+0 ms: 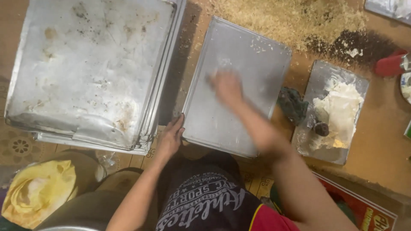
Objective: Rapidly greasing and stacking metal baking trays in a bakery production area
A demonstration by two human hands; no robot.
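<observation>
Now — left hand (171,137) grips tray (257,64) edge | right hand (227,87) flat on it

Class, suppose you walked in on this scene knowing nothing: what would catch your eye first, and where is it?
First, the blurred right hand pressed flat on the middle metal tray, while the left hand grips that tray's near corner. Next, the big stained stack of trays at the left. Then the white lump on a small tray at the right, with crumbs scattered above.
</observation>
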